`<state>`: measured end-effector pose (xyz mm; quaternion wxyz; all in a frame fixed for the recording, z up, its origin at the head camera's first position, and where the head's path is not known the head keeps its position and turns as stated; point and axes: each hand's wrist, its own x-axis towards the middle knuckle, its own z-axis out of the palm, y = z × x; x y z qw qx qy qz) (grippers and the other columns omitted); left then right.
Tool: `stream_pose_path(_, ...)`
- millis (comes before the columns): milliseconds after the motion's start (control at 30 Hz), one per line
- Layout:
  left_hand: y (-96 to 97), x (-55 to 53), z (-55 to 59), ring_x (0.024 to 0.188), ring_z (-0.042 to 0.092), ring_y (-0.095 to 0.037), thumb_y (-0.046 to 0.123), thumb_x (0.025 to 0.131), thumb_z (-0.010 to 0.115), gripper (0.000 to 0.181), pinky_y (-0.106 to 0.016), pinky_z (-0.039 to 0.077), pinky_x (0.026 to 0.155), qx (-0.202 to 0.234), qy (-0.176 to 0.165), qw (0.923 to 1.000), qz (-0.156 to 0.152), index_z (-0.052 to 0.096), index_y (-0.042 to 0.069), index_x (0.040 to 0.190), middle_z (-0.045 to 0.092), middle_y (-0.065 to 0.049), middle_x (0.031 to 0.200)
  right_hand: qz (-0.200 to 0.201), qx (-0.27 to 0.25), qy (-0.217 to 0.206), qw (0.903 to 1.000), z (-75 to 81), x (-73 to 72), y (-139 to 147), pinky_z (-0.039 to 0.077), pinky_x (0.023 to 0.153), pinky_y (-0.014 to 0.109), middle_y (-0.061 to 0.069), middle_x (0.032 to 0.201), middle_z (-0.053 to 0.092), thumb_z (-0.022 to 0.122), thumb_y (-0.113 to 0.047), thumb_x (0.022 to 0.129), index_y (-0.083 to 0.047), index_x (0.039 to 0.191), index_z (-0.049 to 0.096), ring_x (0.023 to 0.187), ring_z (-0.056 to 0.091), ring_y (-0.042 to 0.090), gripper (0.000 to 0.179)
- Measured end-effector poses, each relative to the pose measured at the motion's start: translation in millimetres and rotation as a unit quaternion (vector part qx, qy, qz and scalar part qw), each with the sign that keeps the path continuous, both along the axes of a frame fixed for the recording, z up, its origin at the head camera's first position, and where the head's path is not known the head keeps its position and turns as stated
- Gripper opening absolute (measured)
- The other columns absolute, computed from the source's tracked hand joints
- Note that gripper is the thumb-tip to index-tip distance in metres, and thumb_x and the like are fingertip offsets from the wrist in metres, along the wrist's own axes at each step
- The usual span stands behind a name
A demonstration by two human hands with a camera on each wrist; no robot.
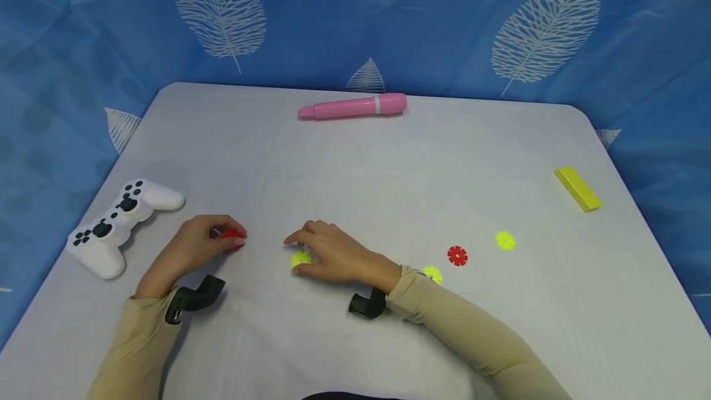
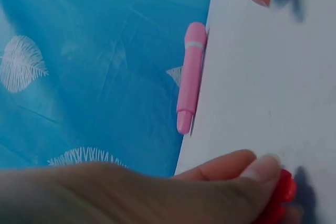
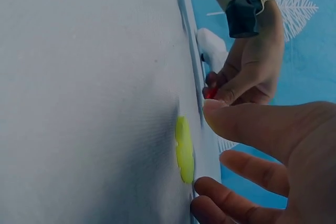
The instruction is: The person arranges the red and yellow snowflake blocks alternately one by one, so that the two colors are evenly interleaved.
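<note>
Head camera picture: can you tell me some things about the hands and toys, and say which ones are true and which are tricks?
1. The left hand holds a red snowflake piece. True.
2. The right hand is picking up the pink pen. False: the pen lies untouched at the table's far edge; the right hand is over a yellow snowflake piece.
3. A white game controller lies near the left hand. True.
4. The yellow block sits beside the controller. False: it lies on the opposite side, near the right edge of the table.
5. A loose red piece lies between two loose yellow pieces. True.
</note>
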<state>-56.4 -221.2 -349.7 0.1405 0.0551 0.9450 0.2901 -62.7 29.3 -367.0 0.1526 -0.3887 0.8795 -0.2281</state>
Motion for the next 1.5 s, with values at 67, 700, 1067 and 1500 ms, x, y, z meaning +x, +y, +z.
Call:
stream_pose_path(67,5.0,-5.9,-0.8,0.075,0.055,-0.019,0.016,0.081,0.065,0.015,-0.027,0.041,0.06,0.009,-0.004,1.0,0.0,0.068,0.009,0.094,0.065,-0.012,0.094,0.004,-0.002,-0.005,1.0,-0.1,-0.9,1,0.037,0.083,0.025,-0.003,0.107,0.055,0.064,-0.035,0.082,-0.02,0.123,0.054,0.097,0.048,0.009,0.044)
stream_pose_path(700,71.7,-74.1,-11.2,0.085,0.057,-0.023,0.017,0.078,0.07,0.041,-0.023,0.043,0.059,0.127,0.003,0.9917,0.021,0.06,0.01,0.117,0.064,-0.014,0.099,0.017,-0.03,-0.018,0.9993,-1.9,-8.6,6,0.04,0.084,0.023,-0.004,0.105,0.058,0.065,-0.031,0.082,-0.018,0.12,0.057,0.097,0.052,0.006,0.042)
stream_pose_path(1067,89.1,-103.7,-27.2,0.096,0.056,-0.024,0.018,0.079,0.069,0.041,-0.034,0.043,0.08,0.13,0.064,0.9893,-0.013,0.061,0.008,0.118,0.064,-0.014,0.106,0.005,-0.025,-0.025,0.9994,-4.1,-9.1,7,0.042,0.085,0.021,0.0,0.102,0.057,0.065,-0.03,0.082,-0.008,0.121,0.054,0.094,0.052,0.009,0.046)
stream_pose_path(1500,90.6,-106.9,-34.2,0.091,0.051,-0.027,0.014,0.08,0.067,0.035,-0.038,0.043,0.08,0.082,0.141,0.9852,-0.051,0.062,0.0,0.113,0.056,-0.018,0.106,0.004,-0.019,-0.006,0.9998,-2.6,-6.4,8,0.041,0.081,0.021,-0.002,0.103,0.056,0.064,-0.032,0.083,-0.016,0.122,0.056,0.091,0.05,0.008,0.043)
